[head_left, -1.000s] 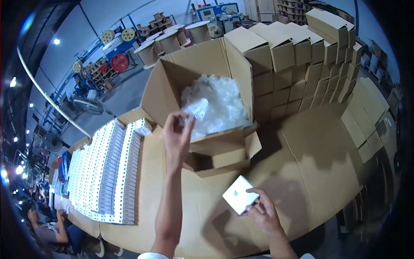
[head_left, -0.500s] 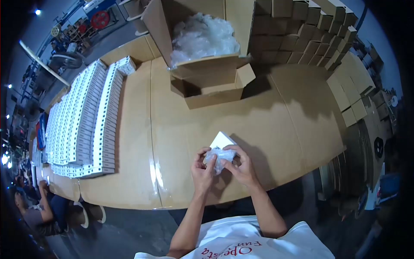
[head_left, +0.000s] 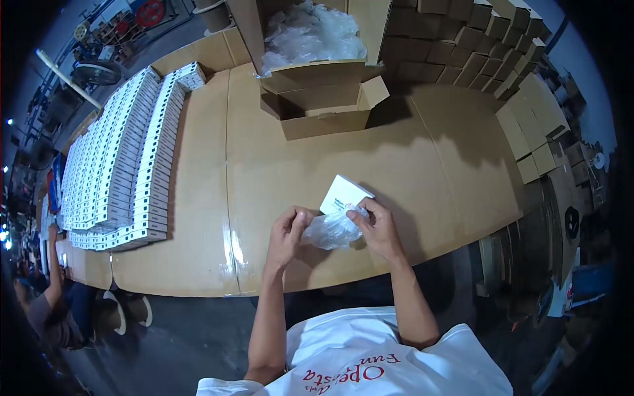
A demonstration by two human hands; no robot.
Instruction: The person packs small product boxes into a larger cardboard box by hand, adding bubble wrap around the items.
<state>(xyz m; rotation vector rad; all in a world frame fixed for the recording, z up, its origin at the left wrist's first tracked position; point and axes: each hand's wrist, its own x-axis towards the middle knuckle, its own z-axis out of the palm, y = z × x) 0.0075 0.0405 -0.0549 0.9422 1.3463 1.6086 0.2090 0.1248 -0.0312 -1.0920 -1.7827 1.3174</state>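
Note:
Before me is a clear plastic bag (head_left: 332,231), crumpled and stretched between my two hands. My left hand (head_left: 285,239) has its fingers closed in a pinch at the bag's left edge. Thumb and fingers of my right hand (head_left: 381,232) pinch the bag's right side, close against a small white box (head_left: 345,192). This box has fine print on its upper face and sits tilted just beyond the bag, its lower part overlapped by the plastic and my right fingers.
An open cardboard box (head_left: 325,125) stands ahead, in front of a larger carton with clear plastic bags (head_left: 314,36). Rows of white boxes (head_left: 115,158) are stacked at left. Brown cartons (head_left: 462,53) form a wall at back right. A person (head_left: 53,303) sits far left.
My left hand has moved left, away from the right hand, spreading the bunched plastic bag wider. More of the white box's printed face shows. The whole view has shifted slightly.

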